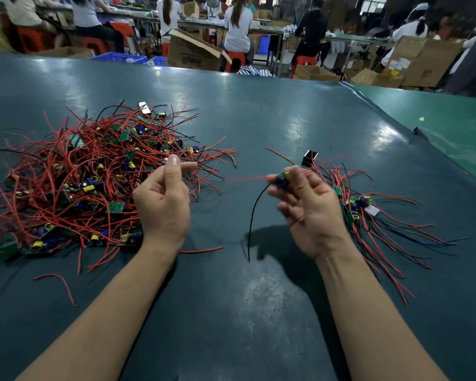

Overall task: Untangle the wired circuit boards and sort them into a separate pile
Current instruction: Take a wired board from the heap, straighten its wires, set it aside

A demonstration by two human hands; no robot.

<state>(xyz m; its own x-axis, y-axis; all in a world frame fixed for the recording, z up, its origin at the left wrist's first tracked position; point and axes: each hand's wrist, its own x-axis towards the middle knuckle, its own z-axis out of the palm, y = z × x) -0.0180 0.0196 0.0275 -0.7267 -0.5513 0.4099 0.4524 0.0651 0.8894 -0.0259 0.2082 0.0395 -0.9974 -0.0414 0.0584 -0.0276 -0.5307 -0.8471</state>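
Note:
A big tangled heap of small green circuit boards (93,174) with red and black wires lies on the left of the dark green table (258,119). A smaller sorted pile (363,213) lies on the right. My right hand (305,210) is raised beside that pile and pinches one circuit board (282,180) with blue and yellow parts; its black wire hangs down and a blurred red wire stretches left. My left hand (162,202) hovers at the heap's right edge, fingers curled, thumb against the forefinger; I cannot see anything in it.
Loose red wire pieces (63,284) lie on the table in front of the heap. A small black part (310,158) stands behind the sorted pile. A lighter green surface (437,119) adjoins at right. Seated people, cardboard boxes and blue crates fill the background.

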